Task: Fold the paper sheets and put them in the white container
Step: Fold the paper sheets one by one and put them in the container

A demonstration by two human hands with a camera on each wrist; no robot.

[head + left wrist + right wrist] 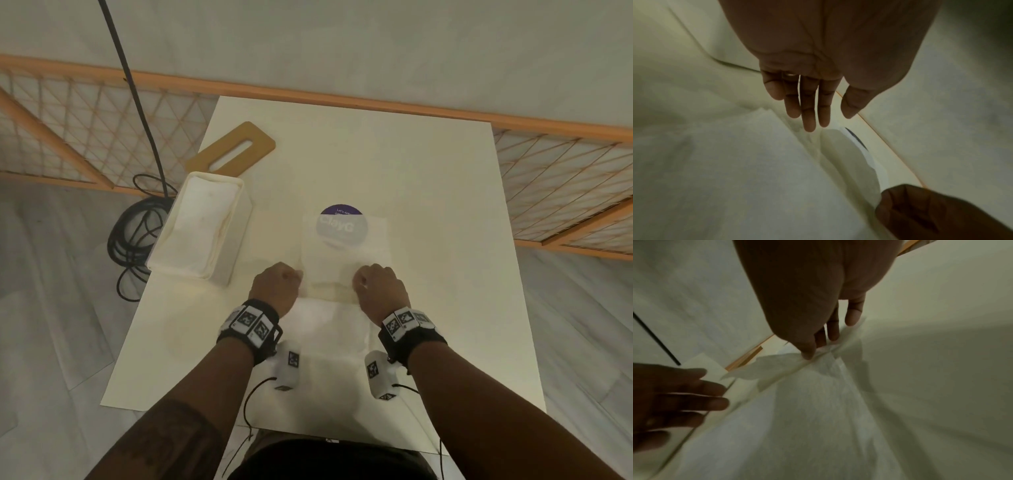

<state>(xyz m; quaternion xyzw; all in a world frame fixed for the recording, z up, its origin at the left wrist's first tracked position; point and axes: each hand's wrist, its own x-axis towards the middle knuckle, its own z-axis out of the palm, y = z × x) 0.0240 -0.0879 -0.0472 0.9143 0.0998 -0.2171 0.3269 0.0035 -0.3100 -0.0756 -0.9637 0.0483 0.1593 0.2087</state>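
Paper sheet (pixel 346 260), thin and soft, lies under my hands: right hand (pixel 380 291) pinches its fold, left hand (pixel 275 286) hovers with fingers straight. Beyond my left hand, white container (pixel 236 222) holds folded sheets (pixel 202 222).

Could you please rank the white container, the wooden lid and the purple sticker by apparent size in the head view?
1. white container
2. wooden lid
3. purple sticker, partly covered by paper, so its rank is unsure.

Thin, soft, translucent paper sheets (pixel 346 246) lie on a smooth matt bench (pixel 428 192); matt white container (pixel 236 240); smooth wooden lid (pixel 236 147).
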